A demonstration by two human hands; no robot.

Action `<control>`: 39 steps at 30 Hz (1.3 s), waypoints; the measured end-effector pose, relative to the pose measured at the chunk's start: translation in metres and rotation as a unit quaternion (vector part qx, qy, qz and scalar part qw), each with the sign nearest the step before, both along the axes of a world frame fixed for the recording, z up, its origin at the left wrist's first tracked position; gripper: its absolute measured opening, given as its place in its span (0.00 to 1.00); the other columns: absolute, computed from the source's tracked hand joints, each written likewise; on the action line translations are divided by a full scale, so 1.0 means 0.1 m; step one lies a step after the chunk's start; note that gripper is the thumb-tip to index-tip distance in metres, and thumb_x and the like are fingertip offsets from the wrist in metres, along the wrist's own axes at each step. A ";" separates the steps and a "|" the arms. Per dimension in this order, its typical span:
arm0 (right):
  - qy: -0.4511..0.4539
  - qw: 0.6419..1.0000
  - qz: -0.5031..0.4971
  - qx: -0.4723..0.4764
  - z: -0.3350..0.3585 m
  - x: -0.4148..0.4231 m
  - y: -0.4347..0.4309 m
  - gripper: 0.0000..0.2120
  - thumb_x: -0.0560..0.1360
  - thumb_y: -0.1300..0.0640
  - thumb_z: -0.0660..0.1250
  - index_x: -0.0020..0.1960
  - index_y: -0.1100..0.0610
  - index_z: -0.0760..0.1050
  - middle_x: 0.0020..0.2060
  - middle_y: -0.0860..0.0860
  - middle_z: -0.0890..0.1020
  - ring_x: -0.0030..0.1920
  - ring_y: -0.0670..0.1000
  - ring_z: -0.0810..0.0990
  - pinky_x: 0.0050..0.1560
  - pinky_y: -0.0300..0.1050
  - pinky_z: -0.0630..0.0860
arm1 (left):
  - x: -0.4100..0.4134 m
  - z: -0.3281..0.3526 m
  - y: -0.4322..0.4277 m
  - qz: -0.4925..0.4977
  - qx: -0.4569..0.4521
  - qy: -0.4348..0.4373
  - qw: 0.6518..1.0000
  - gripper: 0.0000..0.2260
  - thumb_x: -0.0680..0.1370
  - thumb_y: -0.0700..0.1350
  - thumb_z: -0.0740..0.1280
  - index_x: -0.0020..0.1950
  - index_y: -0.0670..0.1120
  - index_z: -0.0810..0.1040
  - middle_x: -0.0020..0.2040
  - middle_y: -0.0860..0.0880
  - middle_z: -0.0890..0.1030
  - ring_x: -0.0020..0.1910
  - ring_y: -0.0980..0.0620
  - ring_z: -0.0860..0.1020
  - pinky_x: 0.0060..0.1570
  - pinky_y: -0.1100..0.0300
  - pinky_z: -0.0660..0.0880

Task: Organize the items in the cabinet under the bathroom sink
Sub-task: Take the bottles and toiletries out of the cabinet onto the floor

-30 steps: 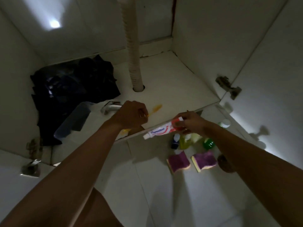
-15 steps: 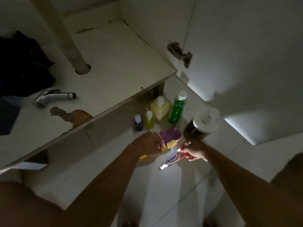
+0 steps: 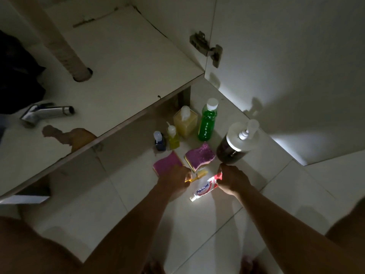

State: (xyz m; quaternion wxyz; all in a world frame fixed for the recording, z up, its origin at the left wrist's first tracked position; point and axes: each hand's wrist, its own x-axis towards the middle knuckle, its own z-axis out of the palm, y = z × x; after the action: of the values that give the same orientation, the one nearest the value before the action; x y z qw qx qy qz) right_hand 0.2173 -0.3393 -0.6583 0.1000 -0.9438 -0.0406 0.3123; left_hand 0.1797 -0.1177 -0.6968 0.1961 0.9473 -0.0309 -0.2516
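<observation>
Head cam, pretty dim: left hand (image 3: 173, 178) is curled round a yellow toothbrush (image 3: 199, 174), and right hand (image 3: 233, 178) pinches the red end of the toothpaste tube (image 3: 204, 188). The hands are close but not touching. Purple sponges (image 3: 199, 156) sit just past both hands, with a dark pump bottle (image 3: 231, 149) beyond the right one.

Both bare forearms reach forward and down, converging on the red-and-white plastic toothpaste tube (image 3: 205, 187). The right hand (image 3: 234, 179) is at the tube's flat crimped end, knuckles up, with its fingers curled and pinching that end. The left hand (image 3: 173, 179) sits just left of the tube, back upward, its fingers closed round the handle of a slim yellow plastic toothbrush (image 3: 197, 175). The two hands are near each other but apart, one on either side of the tube.
</observation>
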 end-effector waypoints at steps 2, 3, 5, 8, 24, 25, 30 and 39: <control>-0.065 0.992 0.085 -0.065 0.08 -0.03 0.05 0.16 0.76 0.47 0.66 0.61 0.51 0.71 0.57 0.52 0.80 0.55 0.56 0.81 0.53 0.48 0.77 | -0.01 0.02 0.00 0.007 -0.009 -0.014 1.000 0.09 0.74 0.55 0.65 0.54 0.60 0.75 0.54 0.55 0.78 0.56 0.55 0.76 0.57 0.54 0.76; -0.088 0.987 0.106 -0.079 0.15 -0.04 0.09 0.16 0.76 0.47 0.65 0.61 0.51 0.71 0.56 0.52 0.81 0.55 0.55 0.82 0.53 0.47 0.77 | -0.02 0.06 0.00 0.009 -0.016 -0.029 0.999 0.10 0.74 0.56 0.63 0.55 0.59 0.76 0.54 0.55 0.79 0.57 0.54 0.76 0.57 0.54 0.76; -0.114 0.978 0.145 -0.092 0.31 -0.01 0.22 0.15 0.77 0.47 0.63 0.61 0.52 0.74 0.55 0.52 0.82 0.55 0.54 0.83 0.52 0.46 0.77 | 0.01 0.22 0.04 0.008 -0.022 -0.063 0.998 0.15 0.74 0.58 0.62 0.57 0.57 0.78 0.54 0.53 0.80 0.56 0.51 0.78 0.55 0.56 0.76; -0.135 0.967 0.203 -0.078 0.63 0.14 0.54 0.15 0.79 0.47 0.60 0.60 0.54 0.76 0.56 0.52 0.82 0.57 0.56 0.82 0.54 0.47 0.77 | 0.10 0.74 0.23 0.020 -0.058 -0.110 0.992 0.12 0.73 0.52 0.65 0.48 0.48 0.83 0.44 0.47 0.84 0.45 0.54 0.82 0.46 0.64 0.75; -0.208 0.887 0.356 0.207 1.91 0.69 3.58 0.22 0.78 0.49 0.65 0.70 0.52 0.70 0.62 0.53 0.76 0.63 0.55 0.74 0.57 0.47 0.73 | -0.22 2.54 3.34 0.414 0.103 -0.324 0.845 0.11 0.73 0.47 0.70 0.52 0.43 0.79 0.51 0.42 0.81 0.51 0.41 0.79 0.48 0.54 0.75; -0.207 0.884 0.362 0.213 1.87 0.68 3.72 0.24 0.78 0.50 0.66 0.72 0.54 0.69 0.64 0.54 0.75 0.63 0.56 0.74 0.58 0.49 0.74 | -0.31 2.53 3.48 0.437 0.123 -0.288 0.843 0.15 0.73 0.48 0.71 0.55 0.42 0.78 0.54 0.40 0.79 0.54 0.39 0.77 0.51 0.52 0.75; -0.230 0.878 0.399 0.133 1.60 0.58 4.12 0.24 0.79 0.50 0.62 0.73 0.55 0.66 0.65 0.55 0.73 0.62 0.59 0.72 0.57 0.50 0.69 | -0.65 2.32 3.77 0.467 0.135 -0.227 0.844 0.20 0.79 0.54 0.67 0.57 0.38 0.75 0.56 0.36 0.77 0.54 0.35 0.77 0.47 0.50 0.74; -0.265 0.883 0.370 0.117 1.46 0.54 4.22 0.13 0.81 0.55 0.60 0.62 0.59 0.74 0.58 0.58 0.75 0.56 0.60 0.76 0.49 0.49 0.70 | -0.67 2.30 3.72 0.489 0.116 -0.267 0.822 0.13 0.80 0.49 0.66 0.48 0.40 0.83 0.46 0.40 0.82 0.42 0.41 0.80 0.34 0.60 0.68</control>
State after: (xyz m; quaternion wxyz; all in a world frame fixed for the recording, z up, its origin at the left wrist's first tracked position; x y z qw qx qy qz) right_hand 0.2716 0.0830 -0.5125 0.0726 -0.8894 -0.4478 0.0573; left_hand 0.1131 0.2547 -0.4663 0.1656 0.8838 0.4150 0.1390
